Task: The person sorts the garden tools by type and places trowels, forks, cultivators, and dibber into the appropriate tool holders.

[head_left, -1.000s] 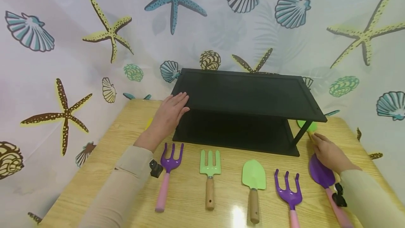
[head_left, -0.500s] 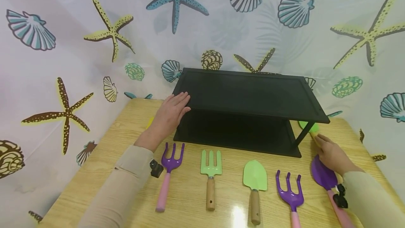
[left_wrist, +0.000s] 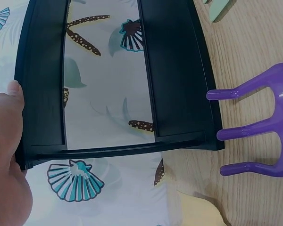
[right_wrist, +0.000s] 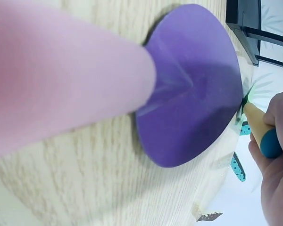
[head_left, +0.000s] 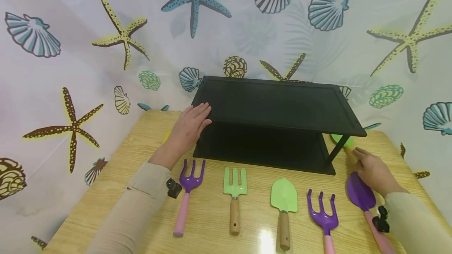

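Observation:
My left hand (head_left: 187,128) rests on the left end of a black two-level shelf (head_left: 275,105), its fingers lying straight along the top panel. In the left wrist view that hand touches the edge of the shelf frame (left_wrist: 42,94). Right of the shelf, my right hand (head_left: 376,171) holds the handle of a green-headed trowel (head_left: 347,142), partly hidden behind the shelf's front post. The right wrist view shows its yellow handle (right_wrist: 257,120) with a blue end between the fingers. Under the right wrist lies a purple trowel (head_left: 360,191) with a pink handle.
Before the shelf lie a purple fork (head_left: 190,181), a light green fork (head_left: 234,187), a light green trowel (head_left: 283,195) and another purple fork (head_left: 325,218). A yellow piece (left_wrist: 198,209) lies left of the shelf. A patterned cloth (head_left: 226,22) hangs behind.
My right hand has shifted slightly right and back along the trowel's handle, with a finger now straighter. The left hand and shelf stay put.

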